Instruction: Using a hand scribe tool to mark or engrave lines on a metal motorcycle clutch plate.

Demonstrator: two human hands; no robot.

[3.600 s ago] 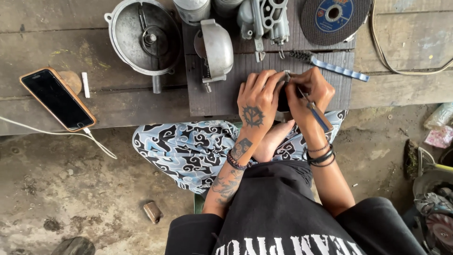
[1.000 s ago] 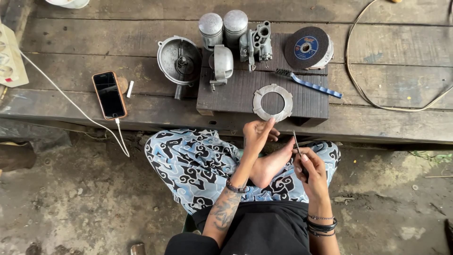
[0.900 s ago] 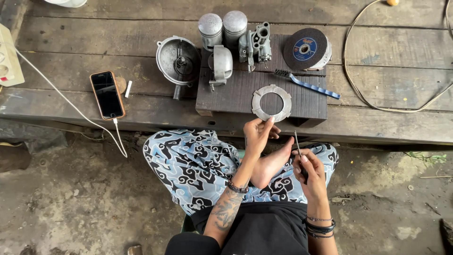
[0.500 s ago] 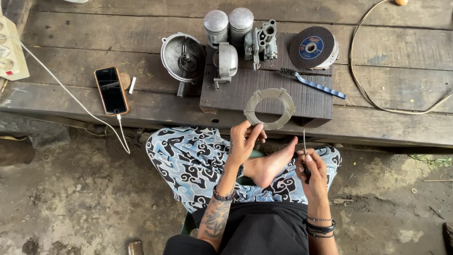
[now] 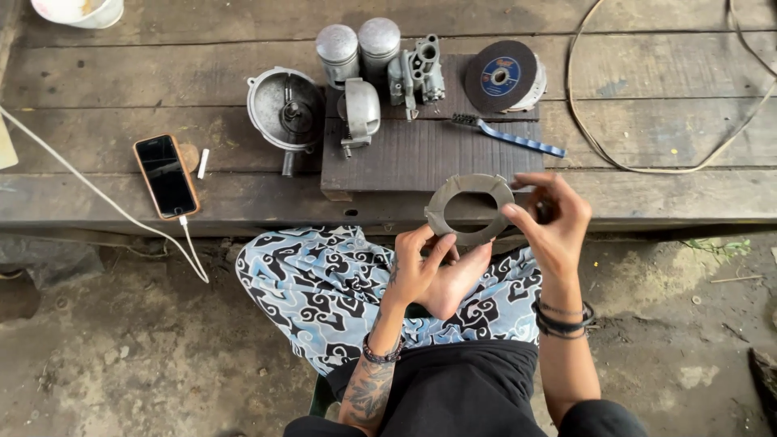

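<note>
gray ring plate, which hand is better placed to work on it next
Probably the right hand: it sits at the edge of the gray ring plate with fingers curled, apparently around a small dark tool. The left hand is busy pinching the ring's lower rim to hold it up.

Head camera — steeply downward, mid-range

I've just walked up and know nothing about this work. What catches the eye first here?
First, the grey ring-shaped disc held up in the middle of the view between the left hand and the right hand. Beyond it, on a dark board on the wooden bench, stand metal engine parts: two pistons and a round bowl-like cover. A phone lies at the left, its cable plugged in.
</note>
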